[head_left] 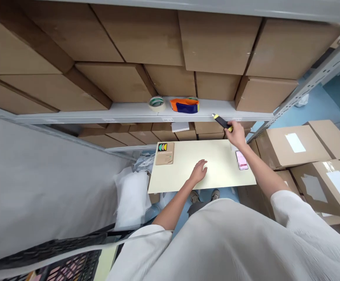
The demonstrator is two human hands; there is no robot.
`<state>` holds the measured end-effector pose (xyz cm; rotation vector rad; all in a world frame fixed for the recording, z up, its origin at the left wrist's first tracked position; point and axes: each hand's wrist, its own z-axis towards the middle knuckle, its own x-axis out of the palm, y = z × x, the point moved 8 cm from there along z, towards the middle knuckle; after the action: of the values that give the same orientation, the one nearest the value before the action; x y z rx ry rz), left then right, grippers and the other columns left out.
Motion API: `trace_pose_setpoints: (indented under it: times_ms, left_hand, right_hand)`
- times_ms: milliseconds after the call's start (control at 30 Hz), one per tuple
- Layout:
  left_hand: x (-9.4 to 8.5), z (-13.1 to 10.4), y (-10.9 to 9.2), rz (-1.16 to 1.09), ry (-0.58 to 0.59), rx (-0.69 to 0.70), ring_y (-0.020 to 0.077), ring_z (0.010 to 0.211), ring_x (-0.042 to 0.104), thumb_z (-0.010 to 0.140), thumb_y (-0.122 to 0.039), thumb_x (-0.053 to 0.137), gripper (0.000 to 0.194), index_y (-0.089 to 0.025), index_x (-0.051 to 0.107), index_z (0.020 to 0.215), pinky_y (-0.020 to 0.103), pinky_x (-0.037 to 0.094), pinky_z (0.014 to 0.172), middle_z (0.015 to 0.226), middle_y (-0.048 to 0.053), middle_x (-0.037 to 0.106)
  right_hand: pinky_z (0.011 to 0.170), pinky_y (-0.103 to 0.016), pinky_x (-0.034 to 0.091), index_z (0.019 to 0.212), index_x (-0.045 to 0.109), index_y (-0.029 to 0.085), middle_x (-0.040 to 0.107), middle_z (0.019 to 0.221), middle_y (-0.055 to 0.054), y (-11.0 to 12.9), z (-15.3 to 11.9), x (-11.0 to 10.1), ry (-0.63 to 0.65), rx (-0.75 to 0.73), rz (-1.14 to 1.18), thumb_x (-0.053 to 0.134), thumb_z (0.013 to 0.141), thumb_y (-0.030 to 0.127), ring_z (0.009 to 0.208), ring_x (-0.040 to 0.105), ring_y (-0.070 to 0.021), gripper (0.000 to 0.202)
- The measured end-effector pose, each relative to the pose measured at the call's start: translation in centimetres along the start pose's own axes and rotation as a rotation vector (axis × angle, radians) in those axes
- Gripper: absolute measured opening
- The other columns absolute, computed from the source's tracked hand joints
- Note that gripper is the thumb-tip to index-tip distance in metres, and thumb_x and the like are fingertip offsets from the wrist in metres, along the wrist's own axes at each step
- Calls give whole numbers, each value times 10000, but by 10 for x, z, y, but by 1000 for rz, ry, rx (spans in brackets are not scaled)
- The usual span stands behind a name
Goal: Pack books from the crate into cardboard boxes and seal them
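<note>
Right hand [236, 133]: closed round a knife [222, 122], black body with yellow ends, tip aimed up-left at the shelf [129, 111] edge.
Left hand [198, 171]: flat, fingers lightly spread, palm down on the worktop [187, 175].
Worktop: pale cream board, bare in the middle; small brown packet [164, 153] at its far left corner, phone [242, 160] lying near the right edge, just beside the right forearm.
Shelf: tape roll [156, 103] and orange-blue tape dispenser [185, 105] side by side, cartons [170, 80] behind.
Floor, right: labelled cartons stacked.
Handling note: judged best to keep the blade end pointed away from the left hand, the grip firm on the knife body, and the flat hand steadying the board.
</note>
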<state>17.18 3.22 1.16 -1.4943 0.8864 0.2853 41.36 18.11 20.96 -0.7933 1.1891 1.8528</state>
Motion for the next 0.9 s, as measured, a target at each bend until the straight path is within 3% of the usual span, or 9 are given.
trace_pose_setpoints:
  times_ms: [100,200,333,467,700,900]
  left_hand:
    - [19,3,-3,-7,48,17,295,1575,496,1021,-222,526,455,-209,644,1461,533,397,1327,1625,142,591]
    - [36,2,-9,-7,98,43,291,1575,498,1013,-218,540,464,-215,646,1464,530,396,1331,1614,135,603]
    - [51,-3,-9,11,154,30,289,1583,484,1027,-239,540,460,-222,642,1475,526,398,1330,1634,128,584]
    - [57,-11,-2,29,189,11,296,1586,480,1039,-249,531,449,-207,640,1473,534,391,1333,1646,140,569]
    - [52,-21,13,45,194,-15,287,1581,486,1034,-237,535,445,-209,642,1466,518,392,1335,1641,135,573]
    - [49,-17,12,45,199,-14,282,1582,485,1023,-224,537,456,-209,641,1467,515,386,1341,1641,130,573]
  right_hand:
    - [903,-427,521,1260,613,245,732,1206,-119,-26,-81,28,128,191,-8,598,937,319,1076,652,-330,331]
    - [804,-364,498,1206,617,239,733,1163,-102,-57,-159,67,381,405,-105,628,935,289,1003,679,-296,276]
    - [784,-336,475,1225,612,211,703,1231,-140,-88,-225,102,601,552,-193,604,1015,270,1021,700,-274,218]
    - [807,-342,488,1296,584,202,663,1296,-165,-104,-249,121,711,570,-233,561,1066,269,1102,699,-286,241]
    - [863,-359,510,1389,552,194,630,1359,-190,-115,-258,134,763,555,-268,549,1084,278,1185,680,-307,316]
    - [978,-419,490,1375,605,181,623,1369,-210,-118,-260,135,705,515,-272,514,1097,350,1253,614,-344,337]
